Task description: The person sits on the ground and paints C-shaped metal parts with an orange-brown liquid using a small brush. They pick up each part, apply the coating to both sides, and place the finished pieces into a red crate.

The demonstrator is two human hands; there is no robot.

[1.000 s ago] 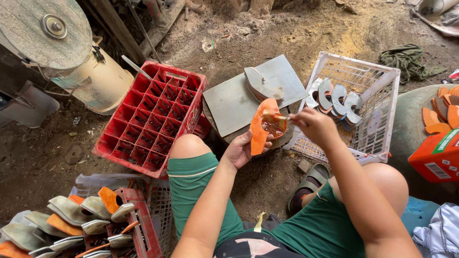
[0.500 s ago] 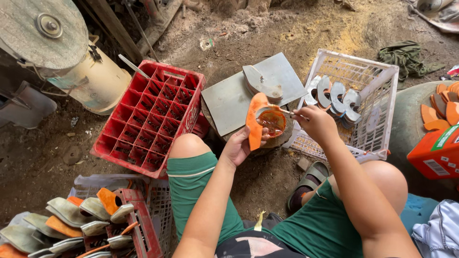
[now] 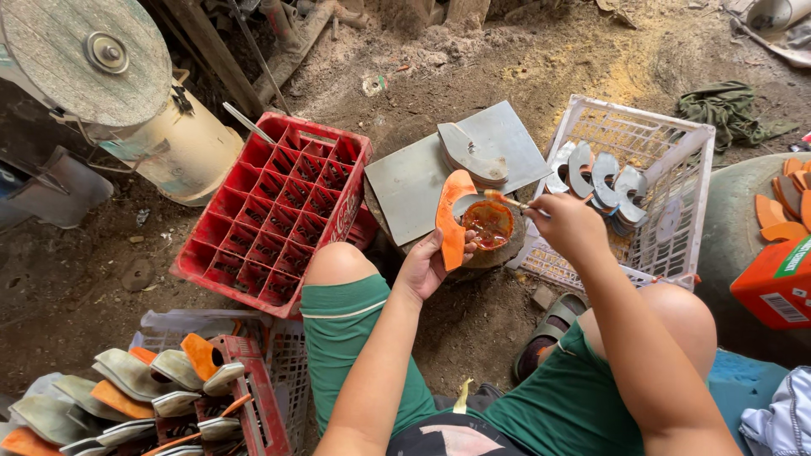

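**Orange piece and brush over the paint tub**

Fingers of the left hand [image 3: 431, 266] curl around the lower end of a curved orange piece [image 3: 451, 218], holding it upright on edge, just left of a small round tub of reddish paint [image 3: 488, 224]. Fingers of the right hand [image 3: 568, 224] pinch a thin brush [image 3: 504, 201], whose tip sits over the tub's upper rim — touching or just above, I cannot tell which.

The tub sits on a round block beside a grey metal plate [image 3: 422, 177], and a grey curved blank [image 3: 471, 154] lies on that plate's far part. To the left, the red crate [image 3: 279, 211] comes close to the plate's left edge. To the right, the white basket [image 3: 667, 194] of grey curved pieces stands just behind the right wrist, its near rim by the knee. Bare dirt lies open beyond the plate — and between the two knees below the hands. A stack of grey and orange pieces [image 3: 127, 388] fills the bottom left corner.
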